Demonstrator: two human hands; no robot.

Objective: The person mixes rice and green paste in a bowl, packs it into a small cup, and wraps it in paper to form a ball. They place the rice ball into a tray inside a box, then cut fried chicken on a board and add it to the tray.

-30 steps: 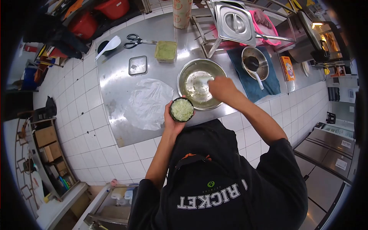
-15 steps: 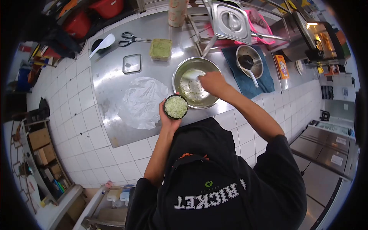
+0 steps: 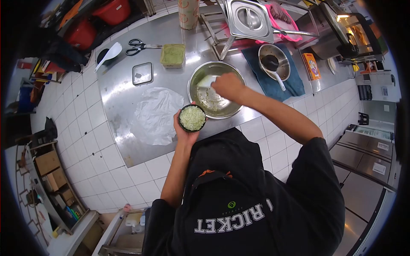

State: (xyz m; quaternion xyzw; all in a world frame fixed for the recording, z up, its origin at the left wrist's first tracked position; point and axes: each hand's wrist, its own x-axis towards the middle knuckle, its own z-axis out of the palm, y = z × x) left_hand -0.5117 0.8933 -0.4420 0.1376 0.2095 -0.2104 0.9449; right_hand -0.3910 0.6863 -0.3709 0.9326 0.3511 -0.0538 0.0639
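Note:
My left hand [image 3: 186, 135] is wrapped round a small black bowl [image 3: 204, 124] heaped with finely chopped, pale green vegetable [image 3: 192, 118]. It holds the bowl up at the near left rim of a large steel mixing bowl [image 3: 226, 114]. Inside the mixing bowl, my right hand [image 3: 228, 87] grips a white spatula [image 3: 206, 81], whose handle is hidden by the fingers. Bits of pale green food cling to the mixing bowl's bottom and wall. A crumpled clear plastic bag [image 3: 156, 115] lies to the left of my left hand.
Behind stand a square tub of green food [image 3: 173, 55], a clear lid [image 3: 142, 73], scissors [image 3: 139, 47] and a white paddle [image 3: 112, 53]. To the right, a steel pan with a ladle [image 3: 286, 70] rests on a blue cloth [image 3: 268, 88]. A metal rack [image 3: 220, 47] holds a lidded steel container [image 3: 250, 19].
My right hand has moved slightly left and up within the mixing bowl, taking the spatula toward its left wall. The left hand keeps the black bowl at the rim. The whole view has shifted a little.

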